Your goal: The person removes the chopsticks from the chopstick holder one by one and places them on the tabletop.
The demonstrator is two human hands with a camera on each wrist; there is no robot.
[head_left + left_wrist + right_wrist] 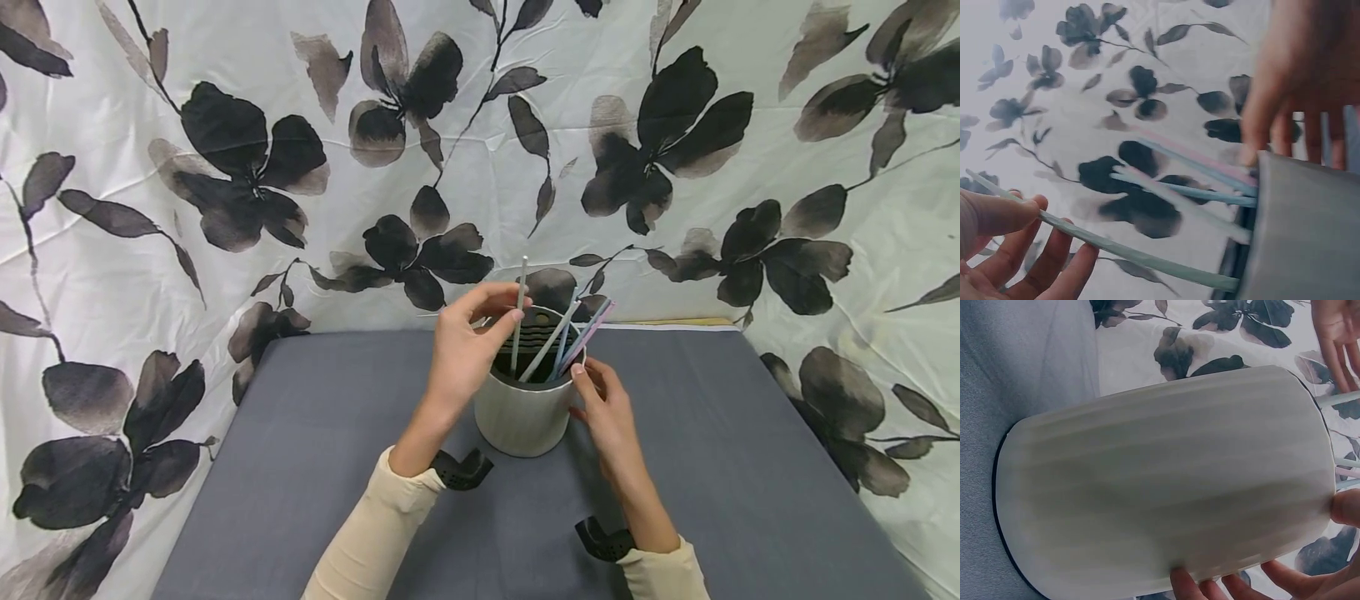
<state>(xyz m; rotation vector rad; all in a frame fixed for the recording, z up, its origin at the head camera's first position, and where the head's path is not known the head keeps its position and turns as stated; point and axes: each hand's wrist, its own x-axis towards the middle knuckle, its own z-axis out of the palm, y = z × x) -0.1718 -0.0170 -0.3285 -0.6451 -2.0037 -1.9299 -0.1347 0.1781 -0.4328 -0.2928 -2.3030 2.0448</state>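
Note:
A light grey, ribbed utensil holder (522, 421) stands upright on the table. My left hand (467, 346) is over its left rim and pinches a pale green straw (1129, 252) between thumb and fingers. That straw's lower end is still inside the holder. Leaning to the right in the holder are another pale straw (551, 342), blue straws (1210, 195) and a pink straw (597, 327). My right hand (607, 412) grips the holder's right side, with the thumb at the rim and the fingers along the wall, as the right wrist view shows.
A dark grey cloth (337, 467) covers the table under the holder. Behind and on both sides hangs a white curtain (525, 200) with dark flowers. Black wrist cameras (461, 469) sit on both wrists, at the ends of cream sleeves (378, 533).

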